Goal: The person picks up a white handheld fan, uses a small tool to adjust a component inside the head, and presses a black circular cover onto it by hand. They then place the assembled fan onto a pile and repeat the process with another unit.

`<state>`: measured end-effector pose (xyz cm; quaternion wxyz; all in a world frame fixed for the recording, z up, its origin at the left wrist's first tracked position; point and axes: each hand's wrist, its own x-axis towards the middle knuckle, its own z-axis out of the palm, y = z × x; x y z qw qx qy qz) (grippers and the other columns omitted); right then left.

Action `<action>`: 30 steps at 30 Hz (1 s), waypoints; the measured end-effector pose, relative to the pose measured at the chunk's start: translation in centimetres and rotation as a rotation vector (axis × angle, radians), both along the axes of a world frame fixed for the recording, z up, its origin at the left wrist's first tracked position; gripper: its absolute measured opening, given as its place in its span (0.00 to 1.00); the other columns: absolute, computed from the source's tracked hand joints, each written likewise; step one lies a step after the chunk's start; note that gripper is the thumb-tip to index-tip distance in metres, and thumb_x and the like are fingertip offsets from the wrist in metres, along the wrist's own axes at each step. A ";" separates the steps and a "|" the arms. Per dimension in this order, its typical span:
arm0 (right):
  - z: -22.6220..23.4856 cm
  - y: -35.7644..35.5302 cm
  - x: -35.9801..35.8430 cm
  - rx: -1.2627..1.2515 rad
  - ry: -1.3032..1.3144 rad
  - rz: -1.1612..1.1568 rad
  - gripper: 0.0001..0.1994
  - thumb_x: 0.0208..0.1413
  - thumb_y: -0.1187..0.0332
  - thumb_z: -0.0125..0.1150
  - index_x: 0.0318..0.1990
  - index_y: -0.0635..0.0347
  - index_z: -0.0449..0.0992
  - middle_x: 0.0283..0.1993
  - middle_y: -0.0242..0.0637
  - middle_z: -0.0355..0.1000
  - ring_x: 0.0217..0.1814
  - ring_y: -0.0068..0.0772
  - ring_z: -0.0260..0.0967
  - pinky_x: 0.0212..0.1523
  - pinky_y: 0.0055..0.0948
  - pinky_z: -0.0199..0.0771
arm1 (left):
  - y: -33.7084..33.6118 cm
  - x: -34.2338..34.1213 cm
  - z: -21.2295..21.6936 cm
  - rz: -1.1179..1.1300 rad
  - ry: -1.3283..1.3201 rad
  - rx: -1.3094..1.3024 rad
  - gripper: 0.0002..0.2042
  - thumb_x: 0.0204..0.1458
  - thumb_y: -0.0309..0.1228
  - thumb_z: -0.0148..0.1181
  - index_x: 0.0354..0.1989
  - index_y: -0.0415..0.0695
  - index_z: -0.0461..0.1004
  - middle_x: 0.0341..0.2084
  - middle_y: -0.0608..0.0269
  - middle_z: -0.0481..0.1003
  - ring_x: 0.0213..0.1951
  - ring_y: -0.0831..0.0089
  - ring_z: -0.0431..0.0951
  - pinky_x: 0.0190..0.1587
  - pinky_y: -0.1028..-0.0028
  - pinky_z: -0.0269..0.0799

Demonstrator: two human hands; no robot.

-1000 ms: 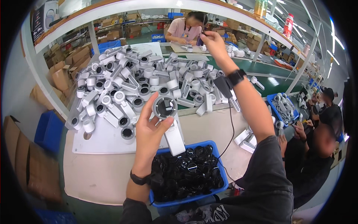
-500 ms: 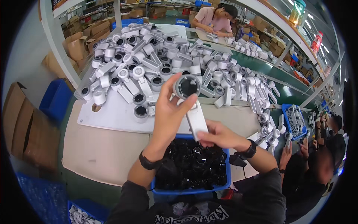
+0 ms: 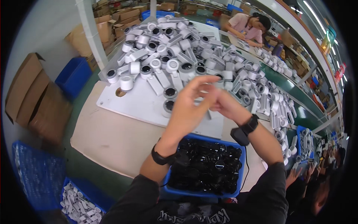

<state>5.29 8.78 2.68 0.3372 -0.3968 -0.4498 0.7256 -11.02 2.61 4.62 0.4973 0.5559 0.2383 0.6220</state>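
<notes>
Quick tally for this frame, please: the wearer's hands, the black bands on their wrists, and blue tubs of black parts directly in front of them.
Hands: 2 (left hand, right hand)
Black wrist bands: 2 (left wrist band, right wrist band)
Blue tub of black parts: 1
Total: 5

A bin of small parts (image 3: 209, 168) sits at the near edge of the bench (image 3: 108, 134), under both forearms. Behind it lies a flat board (image 3: 138, 102), with a heap of housings (image 3: 186, 56) piled on its far side. Cardboard boxes (image 3: 33, 97) stand left of the bench
</notes>
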 end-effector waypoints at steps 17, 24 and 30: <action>-5.2 11.4 -15.1 0.427 -0.210 -0.242 0.29 0.54 0.77 0.55 0.64 0.66 0.56 0.41 0.44 0.73 0.27 0.26 0.69 0.24 0.27 0.70 | -0.8 -1.2 0.8 -0.025 0.145 0.104 0.15 0.56 0.26 0.61 0.52 0.38 0.73 0.44 0.63 0.76 0.46 0.76 0.74 0.51 0.74 0.68; -2.0 3.0 -1.3 0.742 -0.052 0.203 0.16 0.61 0.63 0.58 0.54 0.59 0.74 0.39 0.30 0.74 0.36 0.20 0.71 0.37 0.25 0.73 | -0.5 -0.8 0.4 -0.049 0.147 0.047 0.13 0.57 0.26 0.59 0.50 0.38 0.74 0.44 0.61 0.76 0.46 0.74 0.75 0.50 0.74 0.69; 1.0 -6.0 14.1 0.526 -0.576 0.165 0.14 0.63 0.65 0.57 0.52 0.61 0.75 0.39 0.32 0.75 0.37 0.21 0.70 0.39 0.24 0.72 | -1.9 1.5 1.8 -0.029 0.165 -0.051 0.12 0.58 0.27 0.60 0.49 0.37 0.74 0.46 0.59 0.76 0.48 0.74 0.74 0.51 0.74 0.69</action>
